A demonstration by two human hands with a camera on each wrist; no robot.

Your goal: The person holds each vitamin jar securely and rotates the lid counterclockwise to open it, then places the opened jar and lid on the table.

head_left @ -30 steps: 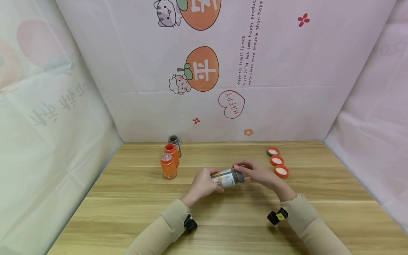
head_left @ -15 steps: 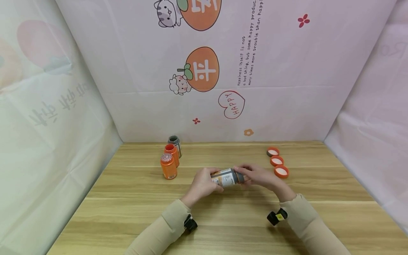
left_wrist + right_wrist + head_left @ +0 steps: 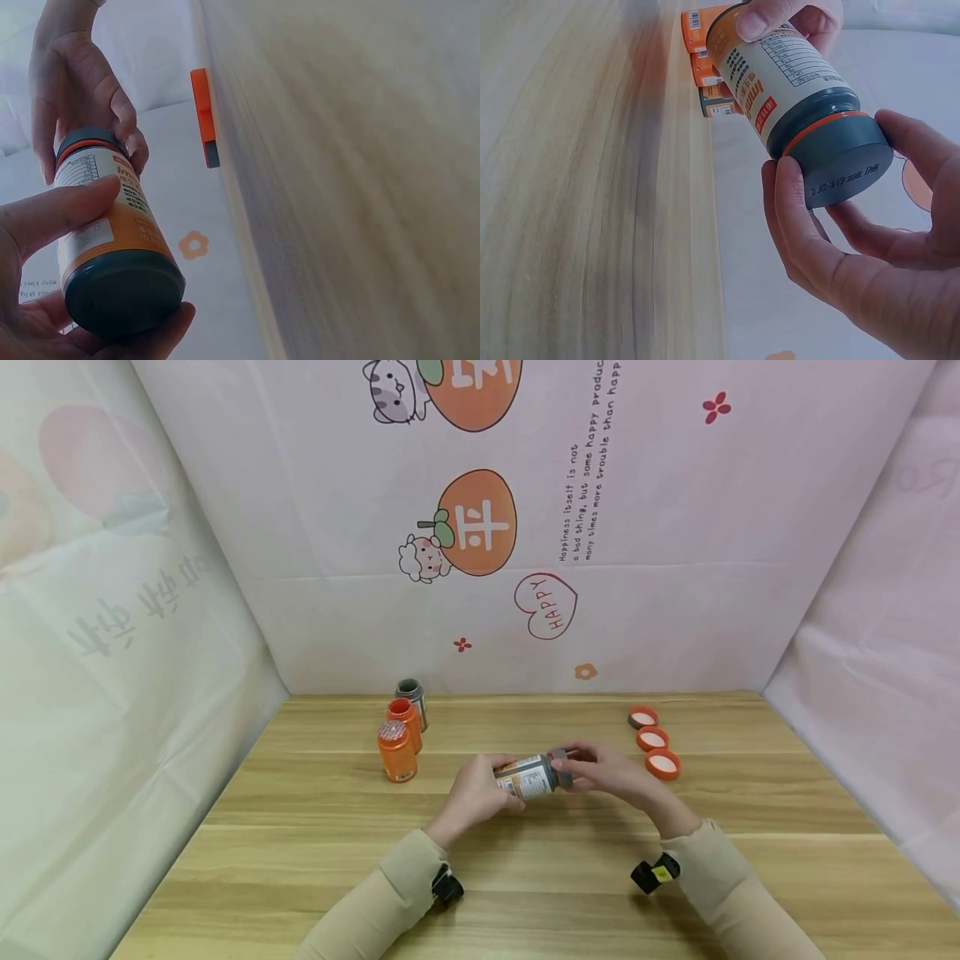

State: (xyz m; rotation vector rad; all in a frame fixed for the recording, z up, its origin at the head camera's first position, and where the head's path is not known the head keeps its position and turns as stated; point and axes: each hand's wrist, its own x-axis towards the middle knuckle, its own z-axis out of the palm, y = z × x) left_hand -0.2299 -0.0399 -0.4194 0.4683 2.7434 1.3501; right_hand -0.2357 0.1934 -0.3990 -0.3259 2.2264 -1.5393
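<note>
My left hand (image 3: 476, 792) grips the body of a grey-and-orange supplement bottle (image 3: 529, 778) with a white label, tilted almost onto its side over the middle of the table. In the left wrist view its thumb lies across the label and the dark bottle base (image 3: 124, 292) faces the camera. At the other end, my right hand (image 3: 603, 770) holds the grey screw cap (image 3: 847, 159) between thumb and fingertips. An orange ring (image 3: 823, 127) shows along the cap's edge beside the bottle's shoulder. The cap still sits at the bottle's mouth.
Back left on the wooden table (image 3: 300, 827) stand an orange bottle (image 3: 397, 756) with a patterned top, an open orange bottle (image 3: 406, 720) and an open grey bottle (image 3: 420, 702). Three caps lie in a row at right, including an orange cap (image 3: 663, 765), pale insides up. White printed sheets enclose the table.
My right fingers have shifted their hold around the cap, and its orange edge now shows in the head view. The left hand and bottle have barely moved.
</note>
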